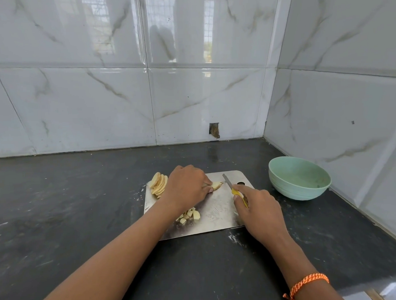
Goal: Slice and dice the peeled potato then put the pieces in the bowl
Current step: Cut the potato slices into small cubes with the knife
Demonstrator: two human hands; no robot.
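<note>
Two hands mid-dicing on the steel cutting board [217,213]: left hand [186,188] pins potato slices [217,185], right hand [257,209] grips the yellow-handled knife [234,189]; next move looks like crosscuts, then moving cubes [188,215] and remaining slice stack [159,185] to the seemingly empty green bowl [299,178].

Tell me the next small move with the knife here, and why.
Probably bring the knife down through the potato slices that the left hand pins on the cutting board. The right hand holds the blade just beside them, only a few diced pieces lie cut, and the bowl looks empty.
</note>
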